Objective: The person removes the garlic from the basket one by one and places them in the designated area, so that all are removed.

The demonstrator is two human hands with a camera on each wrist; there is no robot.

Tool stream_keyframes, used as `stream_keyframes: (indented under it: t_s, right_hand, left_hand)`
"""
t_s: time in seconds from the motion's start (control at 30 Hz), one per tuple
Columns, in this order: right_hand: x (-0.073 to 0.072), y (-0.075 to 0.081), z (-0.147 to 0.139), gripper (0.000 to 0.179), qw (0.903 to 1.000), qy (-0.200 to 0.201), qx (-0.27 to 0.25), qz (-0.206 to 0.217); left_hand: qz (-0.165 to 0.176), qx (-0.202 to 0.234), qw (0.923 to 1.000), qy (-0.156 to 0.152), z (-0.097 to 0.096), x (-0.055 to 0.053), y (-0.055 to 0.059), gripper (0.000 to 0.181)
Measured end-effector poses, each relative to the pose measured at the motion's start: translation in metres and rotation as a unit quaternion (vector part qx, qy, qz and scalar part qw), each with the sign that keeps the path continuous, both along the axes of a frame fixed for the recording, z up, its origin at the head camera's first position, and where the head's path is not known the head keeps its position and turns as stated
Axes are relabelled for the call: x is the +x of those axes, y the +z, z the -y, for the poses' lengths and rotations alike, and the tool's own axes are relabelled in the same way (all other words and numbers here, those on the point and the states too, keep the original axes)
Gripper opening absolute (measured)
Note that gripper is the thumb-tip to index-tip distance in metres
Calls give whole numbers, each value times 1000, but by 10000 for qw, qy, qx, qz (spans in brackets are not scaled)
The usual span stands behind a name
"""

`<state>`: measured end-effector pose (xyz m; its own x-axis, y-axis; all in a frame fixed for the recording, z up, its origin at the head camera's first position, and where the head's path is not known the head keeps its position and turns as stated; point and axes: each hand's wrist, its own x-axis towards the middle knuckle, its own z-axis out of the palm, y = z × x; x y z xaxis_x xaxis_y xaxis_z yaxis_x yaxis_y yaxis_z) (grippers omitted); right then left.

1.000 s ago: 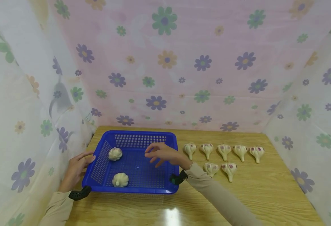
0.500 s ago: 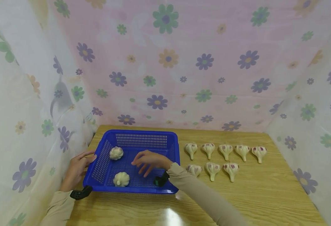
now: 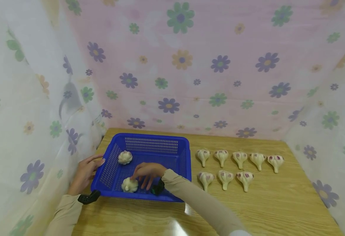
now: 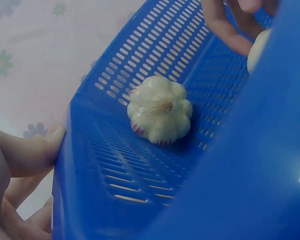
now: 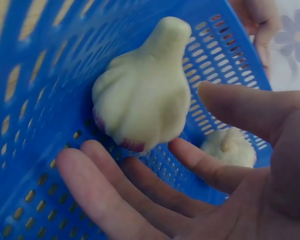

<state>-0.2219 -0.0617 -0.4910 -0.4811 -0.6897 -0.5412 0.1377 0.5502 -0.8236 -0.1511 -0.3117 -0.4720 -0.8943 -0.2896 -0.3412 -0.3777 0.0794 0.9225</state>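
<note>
My right hand (image 3: 148, 171) is inside the blue plastic basket (image 3: 157, 137), beside the near garlic bulb (image 3: 129, 186). In the right wrist view its thumb and fingers are spread around that bulb, fingertips right at its purple-streaked base; the stem points up and away. A second garlic bulb (image 4: 160, 110) lies farther back, near the basket's left wall, root end showing. From outside, my left hand (image 3: 85, 171) touches the basket's left rim with its fingertips; no finger of it shows inside the wall.
Right of the basket, several garlic bulbs (image 3: 239, 159) lie in two rows on the wooden table (image 3: 266, 203), stems toward me. A flowered cloth (image 3: 196, 88) stands behind the table and along both sides.
My right hand has moved left and toward me, from above the basket's right half down to the near garlic bulb. My left hand has stayed at the rim.
</note>
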Motion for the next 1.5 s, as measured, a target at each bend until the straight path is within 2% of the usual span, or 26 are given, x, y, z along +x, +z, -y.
stream_keyframes:
  t_s: [0.2,0.47,0.8,1.2,1.5]
  right_hand:
    - [-1,-3,10,15,9995,232,87,178]
    - [-3,-5,21,19,9989,267,72,381]
    - [0,-1,32,16,9984,373,-216,357]
    - [3,2,40,19,9979,234,-429,417]
    - [5,10,33,20,9953,79,-897,363]
  left_hand:
    - [-119,87,9998,-113,1,1,0,55]
    - [-91,79,9999,-23,0,1,0,55]
    - [-19,-59,10000,27,-2,1,1,53]
    - [68,-190,9998,55,-5,0,1,54]
    - [36,-202,9998,82,-4,3,-1,52]
